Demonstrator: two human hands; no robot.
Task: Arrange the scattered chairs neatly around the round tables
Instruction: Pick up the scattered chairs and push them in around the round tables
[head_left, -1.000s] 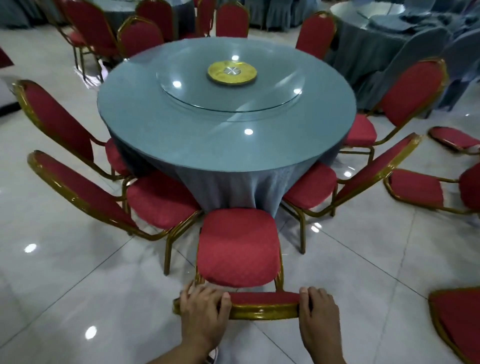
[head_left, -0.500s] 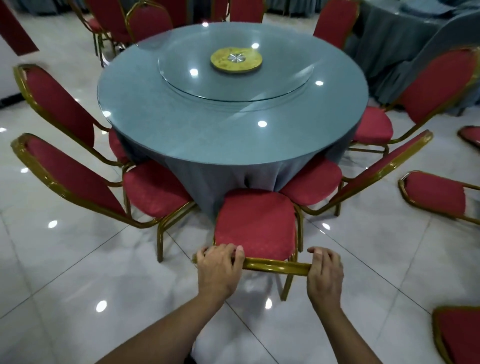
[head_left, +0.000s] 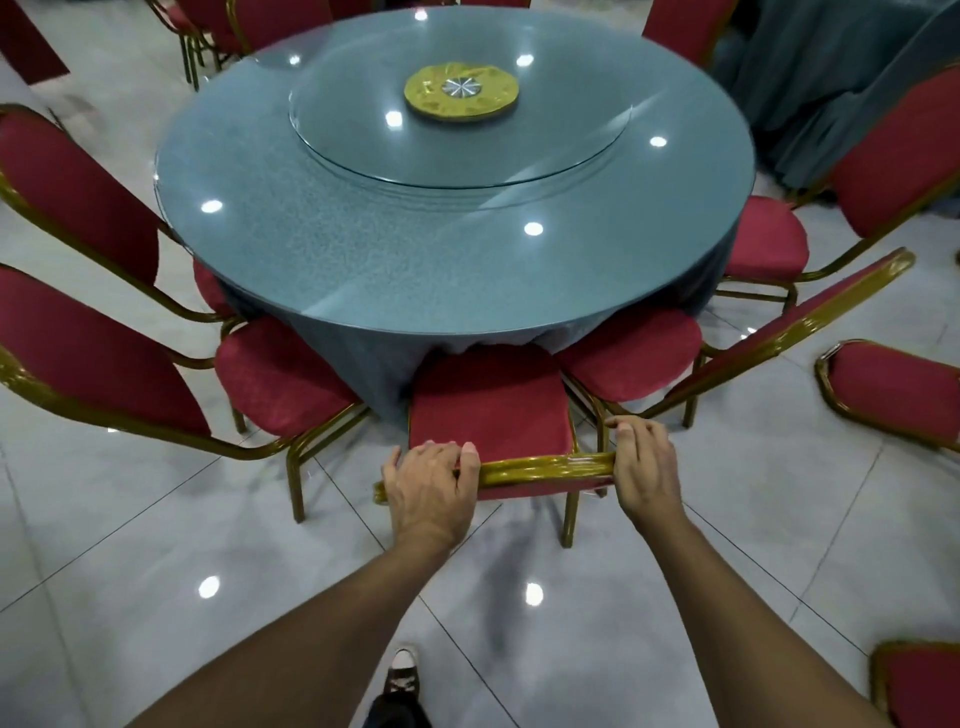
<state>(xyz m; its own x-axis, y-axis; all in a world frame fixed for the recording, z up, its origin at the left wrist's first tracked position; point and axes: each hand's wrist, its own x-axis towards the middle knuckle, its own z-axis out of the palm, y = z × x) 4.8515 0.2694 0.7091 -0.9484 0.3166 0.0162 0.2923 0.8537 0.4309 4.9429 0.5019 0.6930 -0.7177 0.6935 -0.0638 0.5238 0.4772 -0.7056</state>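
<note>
A red-cushioned chair (head_left: 488, 400) with a gold frame stands in front of me, its seat front tucked under the drape of the round table (head_left: 363, 249). My left hand (head_left: 431, 483) grips the left end of its gold top rail. My right hand (head_left: 644, 467) grips the right end. The table has a grey-blue cloth, a glass top and a glass turntable (head_left: 462, 130) with a gold hub. Two red chairs (head_left: 280, 374) stand to the left of mine and two more (head_left: 628, 358) to the right, all facing the table.
A loose red chair (head_left: 893, 389) lies at the right, another (head_left: 919, 686) at the bottom right corner. A second draped table (head_left: 831, 78) stands at the back right. More red chairs (head_left: 218, 26) stand behind the table. My shoe (head_left: 402, 670) is on the glossy tiled floor.
Both hands have pushed the chair forward, so its seat now reaches under the tablecloth edge. I have stepped closer to the table.
</note>
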